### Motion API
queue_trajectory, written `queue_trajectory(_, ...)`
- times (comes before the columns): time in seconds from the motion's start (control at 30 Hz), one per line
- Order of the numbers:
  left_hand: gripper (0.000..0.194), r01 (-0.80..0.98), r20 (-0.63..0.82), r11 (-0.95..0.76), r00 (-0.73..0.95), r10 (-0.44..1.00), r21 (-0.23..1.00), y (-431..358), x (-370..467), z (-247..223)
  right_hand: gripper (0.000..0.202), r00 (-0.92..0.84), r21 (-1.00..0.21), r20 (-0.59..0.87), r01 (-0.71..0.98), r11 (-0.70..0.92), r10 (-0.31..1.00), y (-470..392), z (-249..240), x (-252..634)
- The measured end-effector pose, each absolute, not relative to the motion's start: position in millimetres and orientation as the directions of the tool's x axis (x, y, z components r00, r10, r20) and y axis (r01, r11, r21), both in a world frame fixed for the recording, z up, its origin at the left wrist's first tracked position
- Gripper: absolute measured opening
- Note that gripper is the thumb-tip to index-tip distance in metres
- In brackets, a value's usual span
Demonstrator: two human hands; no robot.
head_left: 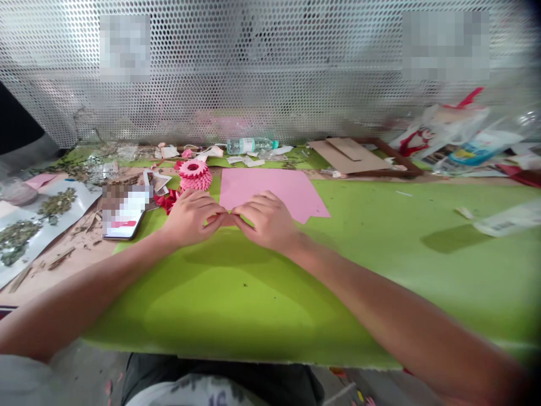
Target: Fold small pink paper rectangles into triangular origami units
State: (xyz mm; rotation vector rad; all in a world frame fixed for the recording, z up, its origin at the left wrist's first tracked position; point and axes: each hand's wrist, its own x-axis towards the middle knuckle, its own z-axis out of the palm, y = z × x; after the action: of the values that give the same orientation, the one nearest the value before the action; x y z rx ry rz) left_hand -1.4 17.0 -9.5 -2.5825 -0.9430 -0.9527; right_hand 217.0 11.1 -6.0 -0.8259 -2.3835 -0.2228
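A small folded piece of pink paper (229,219) is pinched between my two hands, above the green table top. My left hand (193,217) grips its left end with thumb and fingertips. On its right end my right hand (266,220) closes in the same way, and the fingers hide much of the piece. Just behind both hands lies a flat pink paper sheet (270,192). Beyond my left hand stands a round pink folded-paper piece (195,175), built of many pointed units. Red folded-paper pieces (166,201) lie beside it, partly behind my left hand.
A phone (127,213) lies at left, near a white sheet with dried plant bits (59,206). Along the back are a plastic bottle (249,145), cardboard (349,156) and plastic bags (443,132). A clear white-labelled object (507,219) lies at right. A perforated metal panel (270,73) rises behind.
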Motion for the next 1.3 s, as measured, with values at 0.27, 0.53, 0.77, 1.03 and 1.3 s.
queue_trajectory(0.27,0.020,0.743,0.680,-0.668,0.472,0.562,0.036,40,-24,-2,0.028,-0.549,-0.048,0.631,0.678,0.734,0.548,19,-3,226)
queue_trajectory(0.53,0.027,0.696,0.649,-0.718,0.546,0.530,0.000,37,-22,-3,0.025,-0.575,-0.036,0.610,0.666,0.745,0.545,18,-5,226)
queue_trajectory(0.77,0.032,0.672,0.589,-0.732,0.638,0.496,-0.111,25,4,-11,0.029,-0.603,0.017,0.605,0.663,0.749,0.520,14,-6,215)
queue_trajectory(1.03,0.029,0.667,0.613,-0.734,0.634,0.472,-0.124,33,-13,-8,0.030,-0.568,0.023,0.570,0.734,0.679,0.594,24,-4,227)
queue_trajectory(1.3,0.027,0.626,0.612,-0.752,0.517,0.598,0.206,39,-21,-8,0.026,-0.503,-0.403,0.461,0.615,0.678,0.731,30,-5,234)
